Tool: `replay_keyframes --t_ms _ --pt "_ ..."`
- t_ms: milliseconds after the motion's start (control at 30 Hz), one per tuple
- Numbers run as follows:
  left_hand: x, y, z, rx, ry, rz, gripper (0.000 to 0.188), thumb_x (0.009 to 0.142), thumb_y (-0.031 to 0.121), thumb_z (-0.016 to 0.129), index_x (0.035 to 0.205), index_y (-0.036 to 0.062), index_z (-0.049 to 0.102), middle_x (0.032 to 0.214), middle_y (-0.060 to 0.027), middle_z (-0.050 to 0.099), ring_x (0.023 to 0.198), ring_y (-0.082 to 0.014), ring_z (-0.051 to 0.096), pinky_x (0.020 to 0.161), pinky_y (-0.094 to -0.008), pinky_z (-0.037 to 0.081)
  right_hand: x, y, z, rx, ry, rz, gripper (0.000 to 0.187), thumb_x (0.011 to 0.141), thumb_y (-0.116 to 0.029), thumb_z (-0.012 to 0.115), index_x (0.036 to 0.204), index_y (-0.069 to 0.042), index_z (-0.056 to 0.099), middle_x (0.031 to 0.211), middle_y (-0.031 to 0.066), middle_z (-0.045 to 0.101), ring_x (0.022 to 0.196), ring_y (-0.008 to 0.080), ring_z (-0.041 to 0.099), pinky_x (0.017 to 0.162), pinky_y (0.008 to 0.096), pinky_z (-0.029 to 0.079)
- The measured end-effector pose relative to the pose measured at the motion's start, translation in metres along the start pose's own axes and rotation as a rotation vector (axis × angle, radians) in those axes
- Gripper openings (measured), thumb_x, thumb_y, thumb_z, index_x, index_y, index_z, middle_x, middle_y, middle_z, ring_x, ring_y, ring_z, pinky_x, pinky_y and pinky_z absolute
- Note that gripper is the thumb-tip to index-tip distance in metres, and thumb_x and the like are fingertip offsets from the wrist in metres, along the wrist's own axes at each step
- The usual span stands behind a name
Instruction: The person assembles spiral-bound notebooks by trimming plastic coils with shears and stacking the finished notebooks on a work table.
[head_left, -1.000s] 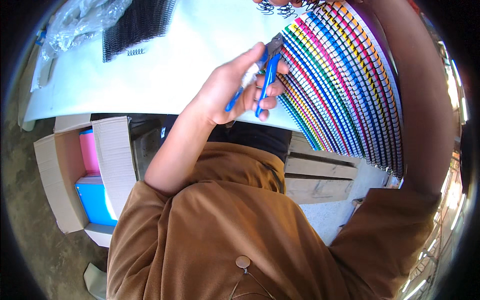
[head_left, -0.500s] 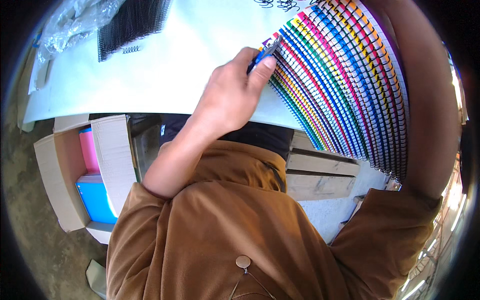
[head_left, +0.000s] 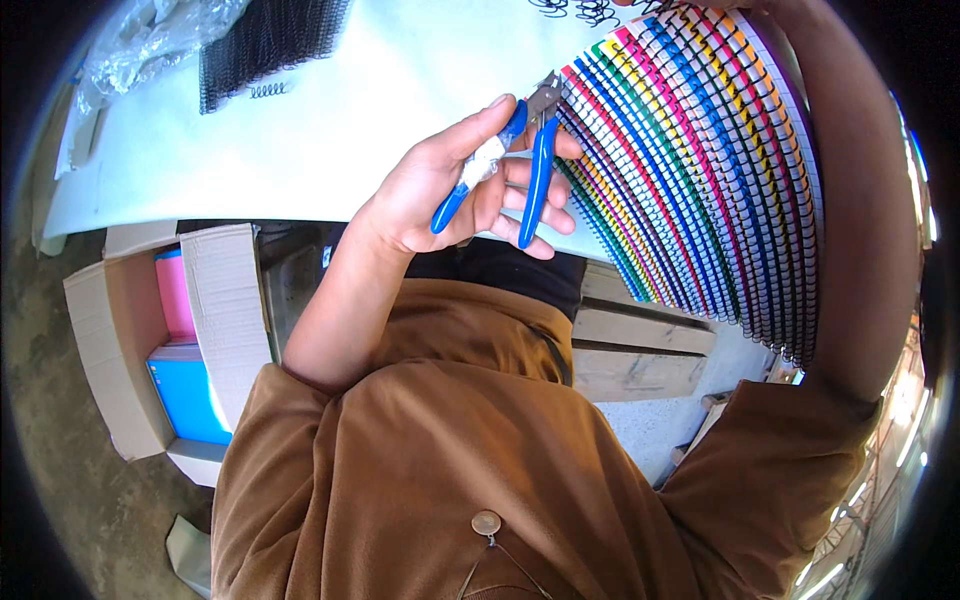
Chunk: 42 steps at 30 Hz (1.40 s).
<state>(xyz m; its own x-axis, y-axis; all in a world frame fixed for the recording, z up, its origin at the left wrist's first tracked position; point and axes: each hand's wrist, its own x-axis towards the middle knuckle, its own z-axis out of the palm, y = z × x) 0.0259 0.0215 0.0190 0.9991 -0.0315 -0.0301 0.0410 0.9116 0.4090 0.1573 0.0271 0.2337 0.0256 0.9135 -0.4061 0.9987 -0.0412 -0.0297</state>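
Note:
My left hand (head_left: 440,190) is turned palm up and holds a pair of wire cutters (head_left: 539,180) with blue handles, one wrapped in white tape. The handles are spread apart, and its fingers are partly stretched out beneath them. The cutters' jaws sit beside the left edge of a fanned stack of spiral-bound notebooks (head_left: 690,160), with coils and edges in many colours. My right arm curves round the stack's right side. Only a sliver of my right hand (head_left: 735,4) shows at the top edge, by the stack's far end; its fingers are mostly cut off.
On the white table (head_left: 420,60) lie a block of black spiral coils (head_left: 265,50), one loose short coil (head_left: 268,90), clear plastic wrap (head_left: 150,45) and several black wire coils (head_left: 590,10). Below, at left, an open cardboard box (head_left: 225,320) contains blue and pink notebooks (head_left: 190,400).
My left hand has drawn slightly back from the stack's edge and rolled palm up, and the cutters' handles now spread apart. My right arm has shifted only slightly.

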Motion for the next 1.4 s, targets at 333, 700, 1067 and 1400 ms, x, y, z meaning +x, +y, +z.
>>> replay_keyframes --t_ms 333,700,1067,1400 --pt "0.002 -0.011 0.027 1.498 0.815 0.149 0.052 0.097 0.048 0.037 0.113 0.0022 0.054 0.076 -0.0039 0.057 0.068 -0.0160 0.056 0.064 -0.0296 0.047 0.000 0.001 0.003 0.032 -0.049 0.085 0.019 0.074 -0.009 0.061 0.090 -0.001 0.067 0.075 0.0072 0.066 0.065 0.0133 0.058 0.059 0.0266 0.045" --pt "0.004 -0.013 0.018 1.063 0.663 0.151 0.049 0.096 0.049 0.039 0.107 0.0032 0.053 0.064 0.0009 0.042 0.055 -0.0089 0.043 0.049 -0.0238 0.037 -0.002 0.002 0.005 0.011 0.013 -0.024 0.018 0.074 -0.009 0.063 0.089 0.000 0.067 0.073 0.0056 0.064 0.064 0.0123 0.057 0.057 0.0256 0.044" --pt "-0.004 -0.008 -0.008 -0.075 0.138 -0.075 0.066 0.095 0.054 0.025 0.124 -0.0008 0.047 0.096 -0.0191 0.058 0.089 -0.0316 0.063 0.075 -0.0476 0.055 -0.009 0.017 0.014 -0.053 0.138 -0.243 0.018 0.074 -0.010 0.064 0.090 -0.001 0.067 0.076 0.0062 0.064 0.066 0.0126 0.057 0.059 0.0262 0.044" --pt "0.000 -0.011 -0.015 -0.225 0.011 -0.066 0.063 0.096 0.052 0.027 0.126 -0.0014 0.043 0.090 -0.0166 0.055 0.087 -0.0349 0.062 0.078 -0.0575 0.052 -0.011 0.008 0.010 -0.058 0.116 -0.169 0.019 0.075 -0.011 0.063 0.091 0.000 0.066 0.076 0.0064 0.064 0.066 0.0130 0.057 0.059 0.0261 0.044"
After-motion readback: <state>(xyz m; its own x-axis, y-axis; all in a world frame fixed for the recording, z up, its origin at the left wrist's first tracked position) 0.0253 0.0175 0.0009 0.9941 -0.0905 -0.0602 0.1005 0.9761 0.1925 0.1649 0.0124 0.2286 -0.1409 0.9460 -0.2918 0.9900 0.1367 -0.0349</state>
